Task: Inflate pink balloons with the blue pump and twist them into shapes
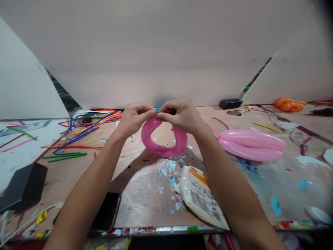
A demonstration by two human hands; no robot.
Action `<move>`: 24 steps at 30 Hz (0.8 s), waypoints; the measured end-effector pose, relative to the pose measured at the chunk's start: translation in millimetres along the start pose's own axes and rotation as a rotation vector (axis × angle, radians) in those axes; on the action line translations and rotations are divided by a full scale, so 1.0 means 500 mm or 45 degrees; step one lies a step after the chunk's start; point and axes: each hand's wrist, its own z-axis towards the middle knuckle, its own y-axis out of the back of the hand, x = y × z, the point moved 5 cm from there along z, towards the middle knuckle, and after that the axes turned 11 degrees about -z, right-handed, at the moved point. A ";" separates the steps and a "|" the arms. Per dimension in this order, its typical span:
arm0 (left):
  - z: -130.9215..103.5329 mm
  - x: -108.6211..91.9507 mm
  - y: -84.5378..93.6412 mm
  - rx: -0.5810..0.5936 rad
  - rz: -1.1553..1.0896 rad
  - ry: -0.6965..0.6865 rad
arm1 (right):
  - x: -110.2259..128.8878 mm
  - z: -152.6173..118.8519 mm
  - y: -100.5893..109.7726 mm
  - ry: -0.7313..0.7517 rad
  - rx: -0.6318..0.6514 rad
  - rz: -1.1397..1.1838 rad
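Observation:
A long pink balloon (pixel 166 151) is bent round into a loop above the middle of the table. At the top of the loop, my left hand (pixel 136 116) pinches the balloon's ends from the left. My right hand (pixel 179 113) closes on the same spot from the right, thumbs and fingertips meeting. The knot or tip between the fingers is hidden. To the right lies a second pink balloon (pixel 252 139), folded into two side-by-side lengths with thin tails at its left end.
Uninflated balloons (pixel 85 135) in several colours lie at left. A black box (pixel 24 187), a phone (pixel 109 211) and a plastic packet (pixel 200 198) are near the front edge. An orange balloon shape (pixel 290 105) and a small black box (pixel 230 103) sit at back right, beside white panels.

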 end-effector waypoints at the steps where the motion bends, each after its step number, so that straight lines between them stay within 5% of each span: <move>1: 0.000 0.000 -0.002 0.002 0.017 -0.019 | -0.005 0.000 -0.001 -0.025 0.015 0.066; 10: 0.003 -0.016 0.042 -0.354 0.124 -0.186 | -0.081 0.000 0.044 -0.178 -0.297 -0.059; 16: -0.007 0.001 -0.021 -0.150 0.023 -0.107 | -0.042 0.001 0.024 -0.153 -0.370 0.049; 24: -0.012 -0.001 -0.047 -0.004 -0.128 -0.043 | -0.018 0.007 0.001 -0.105 -0.142 0.306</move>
